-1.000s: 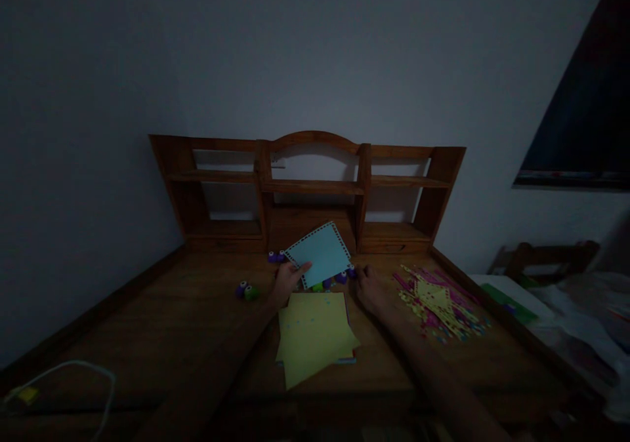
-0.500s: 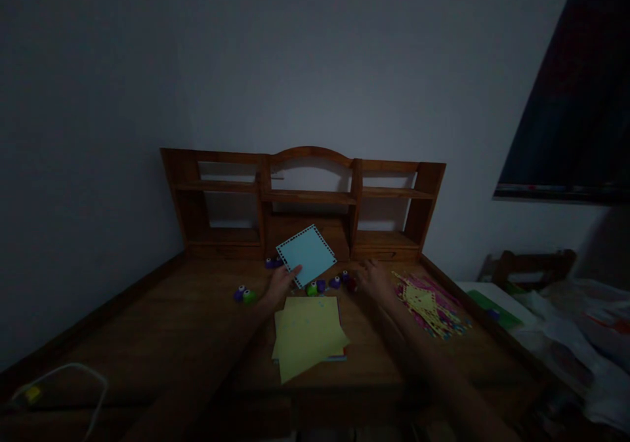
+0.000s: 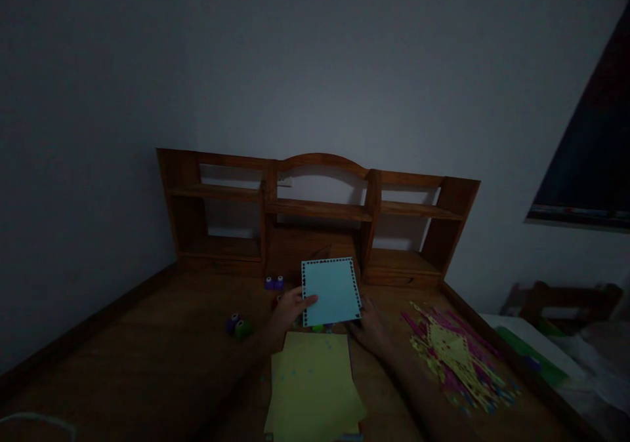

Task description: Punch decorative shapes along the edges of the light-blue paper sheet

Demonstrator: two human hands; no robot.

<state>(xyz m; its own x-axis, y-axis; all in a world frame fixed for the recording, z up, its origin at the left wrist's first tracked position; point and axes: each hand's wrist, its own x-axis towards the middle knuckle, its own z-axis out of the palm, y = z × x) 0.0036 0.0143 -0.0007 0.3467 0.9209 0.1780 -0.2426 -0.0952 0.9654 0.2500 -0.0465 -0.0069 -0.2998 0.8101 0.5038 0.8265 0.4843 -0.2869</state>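
A light blue square sheet of paper, its border punched with small dark-looking holes, is held up over the desk. My left hand pinches its left edge, thumb on the front. At the lower right edge of the sheet is my right hand; its fingers are partly behind the paper, so its grip is hidden. Below the sheet lies a stack of yellow paper with tiny blue bits on it. Part of a green craft punch shows under the sheet's bottom edge.
Two purple punches stand behind my left hand; a purple-and-green pair sits left. Yellow and pink punched strips are heaped at right. A wooden shelf unit spans the desk's back. Beyond the right edge are a green item and a chair.
The blue sheet has turned from a diamond tilt to nearly straight and shifted right with my left hand. My right hand is now at the sheet's right edge. The camera view has shifted.
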